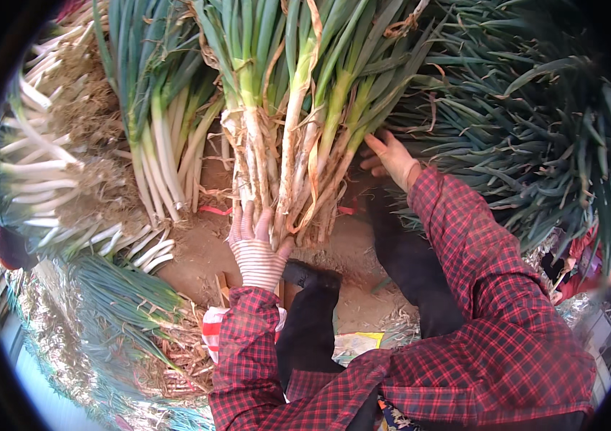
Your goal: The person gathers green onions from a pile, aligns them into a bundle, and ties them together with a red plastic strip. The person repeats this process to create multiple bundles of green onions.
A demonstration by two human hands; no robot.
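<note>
A large bunch of unpeeled green onions [294, 156], with dry brown outer skins and long green leaves, stands before me. My left hand [258, 248], in a striped glove, lies with its fingers against the lower white stalks. At the bunch's right side, my right hand [392, 156] touches or nearly touches the stalks with spread fingers; whether it grips any cannot be told. Cleaner green onions with white stalks [160, 156] lean just left of the bunch. Red ties [215, 210] show behind the stalk bases.
Many white-stalked green onions with roots [46, 186] are piled at the left. A dense heap of green leaves [521, 124] fills the right. More unpeeled onions [138, 307] lie at lower left. My shoe [303, 273] rests on the brown ground [197, 253]. Part of another person [580, 269] shows far right.
</note>
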